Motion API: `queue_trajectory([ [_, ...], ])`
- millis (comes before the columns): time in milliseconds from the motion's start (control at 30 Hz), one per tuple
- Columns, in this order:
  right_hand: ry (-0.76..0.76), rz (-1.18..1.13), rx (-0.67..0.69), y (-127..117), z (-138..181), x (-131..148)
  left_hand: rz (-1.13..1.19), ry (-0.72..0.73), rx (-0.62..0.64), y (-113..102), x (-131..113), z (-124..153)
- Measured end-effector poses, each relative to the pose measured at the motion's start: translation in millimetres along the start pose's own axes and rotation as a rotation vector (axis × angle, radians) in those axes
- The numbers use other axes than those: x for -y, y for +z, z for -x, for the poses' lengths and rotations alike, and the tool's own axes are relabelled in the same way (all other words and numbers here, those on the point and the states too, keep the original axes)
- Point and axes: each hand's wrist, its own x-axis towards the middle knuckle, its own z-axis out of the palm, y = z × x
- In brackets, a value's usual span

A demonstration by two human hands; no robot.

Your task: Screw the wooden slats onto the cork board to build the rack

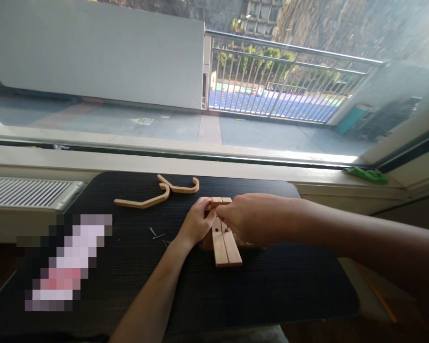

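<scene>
Left hand (195, 223) clasps paired wooden strips (228, 252) at far end, right of loose screws (159, 236); right hand (248, 216) curled over, can't tell what it's pinching; probably fastening, next needs strips kept aligned

Two pale wooden slats, the left slat (220, 252) and the right slat (232, 252), lie side by side on the black tabletop (271, 290), their long edges parted by only a narrow dark seam and their smooth light grain bare of any paint. Both run lengthwise from far to near, slanting slightly rightward, with nearly level near ends and softly rounded corners, while their farther stretch is partly hidden. Each bears one small dark round spot (217, 230) around its middle, too small to tell as hole or screw head.
</scene>
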Motion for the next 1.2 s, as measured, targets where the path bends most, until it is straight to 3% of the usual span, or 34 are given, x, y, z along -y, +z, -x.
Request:
queue_trajectory([
  [200, 0.091, -0.049, -0.001, 2, 1, 3, -0.023, 0.021, -0.009, 0, 2, 0],
  [467, 0.028, 0.130, -0.061, 7, 2, 2, -0.002, 0.010, -0.004, 2, 2, 0],
  [667, -0.040, 0.104, -0.122, 8, 6, -3, -0.007, 0.006, 0.018, 1, 1, 0],
  [800, -0.061, 0.057, -0.053, 4, 8, -4, -0.011, -0.002, 0.026, 0, 2, 0],
  [1200, -0.018, 0.036, -0.048, 10, -4, -12, -0.030, 0.024, -0.005, 1, 2, 0],
])
